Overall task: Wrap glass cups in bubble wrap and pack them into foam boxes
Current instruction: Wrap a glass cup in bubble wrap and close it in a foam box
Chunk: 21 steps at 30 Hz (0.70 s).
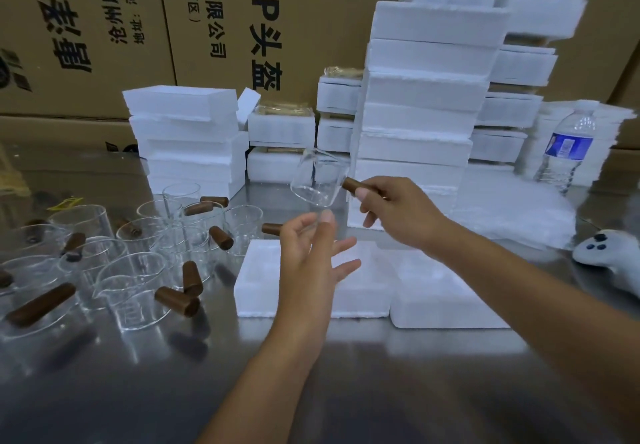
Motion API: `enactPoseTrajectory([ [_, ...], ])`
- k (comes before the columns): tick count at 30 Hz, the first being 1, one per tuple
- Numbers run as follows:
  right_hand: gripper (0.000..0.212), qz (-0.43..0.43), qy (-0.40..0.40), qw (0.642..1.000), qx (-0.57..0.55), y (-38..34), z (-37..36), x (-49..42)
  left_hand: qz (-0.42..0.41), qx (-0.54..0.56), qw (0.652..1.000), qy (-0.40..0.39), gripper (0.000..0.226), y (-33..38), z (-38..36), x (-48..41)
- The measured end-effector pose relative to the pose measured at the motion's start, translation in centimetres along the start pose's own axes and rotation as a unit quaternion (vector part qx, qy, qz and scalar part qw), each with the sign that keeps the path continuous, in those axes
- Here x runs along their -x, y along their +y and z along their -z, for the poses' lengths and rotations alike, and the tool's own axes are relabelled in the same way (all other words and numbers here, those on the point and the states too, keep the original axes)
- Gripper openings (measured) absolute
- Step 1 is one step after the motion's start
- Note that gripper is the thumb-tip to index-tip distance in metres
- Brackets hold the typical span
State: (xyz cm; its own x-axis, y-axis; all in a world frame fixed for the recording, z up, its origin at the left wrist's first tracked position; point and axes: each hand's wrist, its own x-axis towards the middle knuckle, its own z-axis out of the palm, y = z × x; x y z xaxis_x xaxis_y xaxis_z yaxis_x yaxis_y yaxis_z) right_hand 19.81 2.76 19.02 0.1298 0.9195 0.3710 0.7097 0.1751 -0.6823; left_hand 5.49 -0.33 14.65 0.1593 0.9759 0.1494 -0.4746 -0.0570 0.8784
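Glass cup [317,180]: clear smooth cylinder, brown wooden handle; hung tilted over matte white foam box [259,270].
Right hand [398,208]: gripped the handle.
Left hand [308,253]: fingers spread, empty, just below cup.

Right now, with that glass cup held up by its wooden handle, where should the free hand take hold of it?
Probably the round body of the glass cup, from below and the left. The right hand pinches the wooden handle, which sticks out rightward, so that part is taken. The cup is tilted above the open left hand, its bare wall nearest it.
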Motion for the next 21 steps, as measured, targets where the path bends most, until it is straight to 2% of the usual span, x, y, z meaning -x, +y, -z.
enactPoseTrajectory([
  [3, 0.019, 0.009, -0.046, 0.994, -0.096, -0.1, 2.1, 3.0, 0.028, 0.045, 0.999, -0.007, 0.075, 0.5, -0.3, 0.3],
  [5, 0.017, 0.012, -0.077, 0.992, -0.104, 0.1, 3.3, 4.6, 0.047, 0.084, 0.995, -0.008, 0.088, 0.6, -0.3, 0.3],
  [9, 0.017, 0.006, -0.118, 0.99, -0.077, 0.5, 4.8, 6.6, 0.103, 0.143, 0.982, -0.071, 0.058, 0.7, -0.2, 0.6],
  [13, 0.014, -0.013, -0.133, 0.988, -0.081, 1.4, 5.8, 7.1, 0.115, 0.135, 0.98, -0.089, 0.062, 0.6, -0.4, 0.9],
  [15, 0.016, -0.032, -0.097, 0.991, -0.09, 2.5, 6.7, 6.5, 0.103, 0.144, 0.981, -0.08, 0.046, 0.6, -0.2, 0.8],
  [17, 0.018, -0.054, -0.021, 0.995, -0.079, 4.5, 8.2, 5.2, 0.09, 0.155, 0.98, -0.081, 0.029, 0.6, -0.1, 0.5],
  [19, 0.012, -0.076, 0.077, 0.994, -0.028, 7.2, 9.6, 3.4, 0.087, 0.159, 0.979, -0.089, 0.026, 0.7, 0.0, 0.4],
  [21, 0.012, -0.103, 0.161, 0.98, 0.046, 10.3, 10.9, 1.8, 0.089, 0.161, 0.978, -0.097, 0.035, 0.7, 0.1, 0.4],
])
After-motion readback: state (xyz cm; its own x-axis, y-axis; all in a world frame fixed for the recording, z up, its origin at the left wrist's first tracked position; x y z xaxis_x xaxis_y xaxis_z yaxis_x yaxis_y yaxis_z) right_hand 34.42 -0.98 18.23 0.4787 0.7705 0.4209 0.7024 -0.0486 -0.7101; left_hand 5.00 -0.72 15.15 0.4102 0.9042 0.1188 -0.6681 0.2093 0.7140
